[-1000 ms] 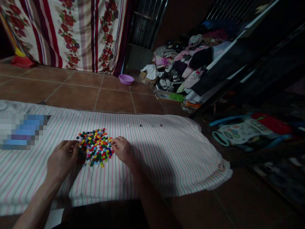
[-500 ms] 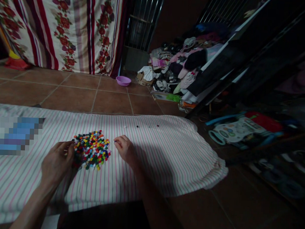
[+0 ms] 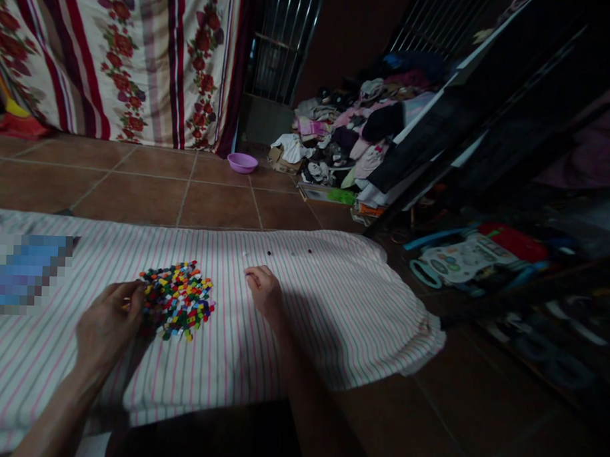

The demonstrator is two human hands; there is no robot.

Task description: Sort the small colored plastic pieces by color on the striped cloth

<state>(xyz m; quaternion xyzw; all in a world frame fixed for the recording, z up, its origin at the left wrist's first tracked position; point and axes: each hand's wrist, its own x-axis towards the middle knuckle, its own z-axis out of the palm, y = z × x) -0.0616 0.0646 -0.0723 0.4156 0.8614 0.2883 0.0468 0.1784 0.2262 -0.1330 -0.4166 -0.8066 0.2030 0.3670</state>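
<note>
A heap of small multicoloured beads (image 3: 182,297) lies on a striped cloth (image 3: 220,372). At the heap's left edge is my left hand (image 3: 104,325), its thumb and fingers pinched together; what they hold, if anything, I cannot make out. To the right of the heap, my right hand (image 3: 267,294) pinches a small dark bead (image 3: 247,273) at its fingertips, just above the cloth. Beyond that hand, a spaced row of single beads runs to the right: a white bead (image 3: 245,254), a dark bead (image 3: 269,252), a faint grey bead (image 3: 292,253) and another dark bead (image 3: 309,251).
A blurred-out blue item (image 3: 28,272) lies on the cloth at left. Past the far edge, a purple basin (image 3: 242,163) stands on the tiled floor (image 3: 141,193). Piled clothes (image 3: 348,130) lie behind it. At right is a toy panel (image 3: 451,260).
My right hand has moved right, away from the heap and closer to the row, with the small dark bead. My left hand stays at the heap's left edge. The view has shifted slightly.
</note>
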